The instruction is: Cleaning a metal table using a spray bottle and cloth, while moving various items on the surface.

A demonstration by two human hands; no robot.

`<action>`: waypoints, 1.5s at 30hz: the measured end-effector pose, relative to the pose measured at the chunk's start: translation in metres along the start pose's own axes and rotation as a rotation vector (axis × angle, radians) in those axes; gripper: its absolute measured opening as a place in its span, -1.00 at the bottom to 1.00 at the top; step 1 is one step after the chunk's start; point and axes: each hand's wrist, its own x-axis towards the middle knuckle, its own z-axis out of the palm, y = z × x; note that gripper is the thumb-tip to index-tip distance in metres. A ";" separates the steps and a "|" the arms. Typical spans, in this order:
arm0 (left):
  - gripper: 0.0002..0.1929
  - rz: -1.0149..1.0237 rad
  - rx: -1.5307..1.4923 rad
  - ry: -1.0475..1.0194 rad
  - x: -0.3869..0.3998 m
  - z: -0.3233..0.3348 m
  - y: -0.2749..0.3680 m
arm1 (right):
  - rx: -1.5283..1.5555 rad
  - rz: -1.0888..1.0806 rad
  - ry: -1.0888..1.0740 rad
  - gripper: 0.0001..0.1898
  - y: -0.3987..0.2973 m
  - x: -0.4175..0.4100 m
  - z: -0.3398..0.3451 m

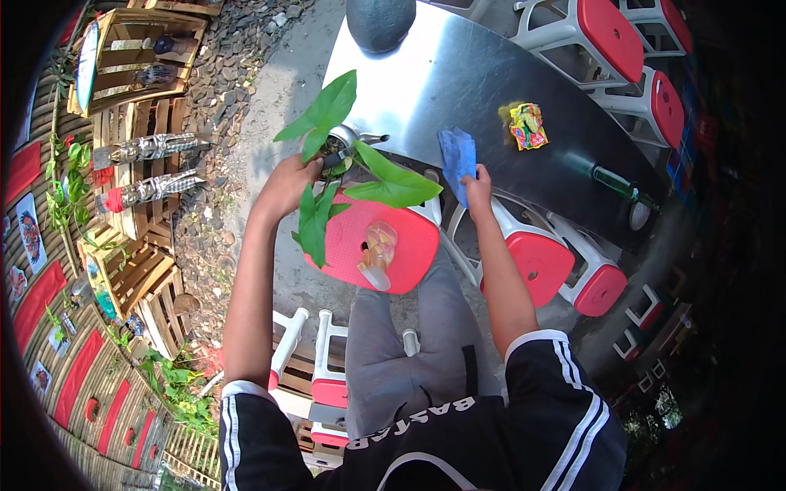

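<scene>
My left hand (290, 184) grips the black handle of a metal teapot (346, 134) with a spout, from which stems of a plant with large green leaves (393, 178) spread. My right hand (479, 186) pinches a blue cloth (458, 161) that hangs over the near edge of the metal table (442, 98). On the red seat of a plastic stool (411, 245) before me lies a clear plastic cup or bottle (381, 245). An open yellow and red packet (527, 127) rests on the table, to the right of the cloth.
A green glass bottle (614, 182) lies near the table's right end. A dark round vessel (381, 24) stands at its far left. Red and white stools (534, 264) crowd both long sides. Wooden crates (132, 270) and stones (230, 92) line the left.
</scene>
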 end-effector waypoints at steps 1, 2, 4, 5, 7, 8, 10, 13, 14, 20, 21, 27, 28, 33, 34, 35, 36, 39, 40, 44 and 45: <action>-0.63 -0.013 0.057 -0.013 0.013 0.001 -0.003 | -0.001 -0.001 -0.004 -0.82 0.000 0.000 0.003; -0.61 -0.028 0.114 -0.025 0.024 0.001 -0.005 | -0.004 0.001 -0.003 -0.82 0.000 -0.001 0.007; -0.61 0.025 0.130 -0.003 0.044 0.008 -0.001 | -0.025 0.005 -0.008 -0.82 0.006 0.005 0.005; -0.61 0.075 0.152 0.017 0.053 0.010 0.001 | -0.029 -0.002 -0.010 -0.82 0.008 0.006 0.004; -0.61 0.071 0.197 -0.008 0.066 0.014 0.009 | -0.009 0.035 -0.040 -0.82 0.010 0.003 0.007; -0.61 0.072 0.195 -0.009 0.070 0.018 0.013 | 0.006 0.058 -0.046 -0.83 0.010 0.003 0.007; -0.61 0.074 0.195 -0.011 0.074 0.020 0.013 | 0.009 0.063 -0.058 -0.82 0.007 0.001 0.009; -0.61 0.076 0.202 0.011 0.081 0.025 0.010 | 0.024 0.062 -0.065 -0.81 0.006 0.002 0.009; -0.61 0.119 0.202 0.007 0.082 0.026 0.008 | 0.036 0.055 -0.062 -0.79 0.006 0.002 0.009; -0.62 0.154 0.252 -0.008 0.092 0.034 -0.004 | 0.058 0.047 -0.056 -0.79 0.012 0.004 0.010; -0.64 0.192 0.250 0.023 0.091 0.036 -0.005 | 0.056 0.048 -0.057 -0.79 0.012 0.004 0.010; -0.64 0.200 0.227 0.047 0.090 0.041 0.003 | 0.029 0.047 -0.056 -0.79 0.013 0.001 0.010; -0.64 0.199 0.226 0.050 0.089 0.041 0.002 | 0.043 0.048 -0.056 -0.80 0.011 -0.003 0.012; -0.65 0.237 0.241 0.060 0.089 0.045 0.003 | 0.069 0.074 -0.069 -0.80 0.004 -0.009 0.017; -0.65 0.237 0.241 0.061 0.090 0.045 0.004 | 0.087 0.068 -0.067 -0.80 0.003 -0.010 0.018; -0.65 0.212 0.260 0.040 0.090 0.046 0.006 | 0.104 0.063 -0.066 -0.80 0.002 -0.010 0.018; -0.65 0.188 0.281 0.020 0.091 0.045 0.007 | 0.105 0.061 -0.067 -0.80 0.002 -0.010 0.018; -0.68 0.216 0.276 0.045 0.089 0.047 0.002 | 0.091 0.076 -0.082 -0.81 0.001 -0.009 0.017; -0.68 0.215 0.277 0.048 0.088 0.050 -0.001 | 0.102 0.068 -0.084 -0.81 0.001 -0.009 0.018; -0.71 0.372 0.378 0.243 0.083 0.062 -0.005 | 0.098 0.060 -0.077 -0.81 0.003 -0.006 0.013; -0.72 0.365 0.385 0.278 0.081 0.063 -0.006 | 0.098 0.061 -0.079 -0.81 0.001 -0.008 0.014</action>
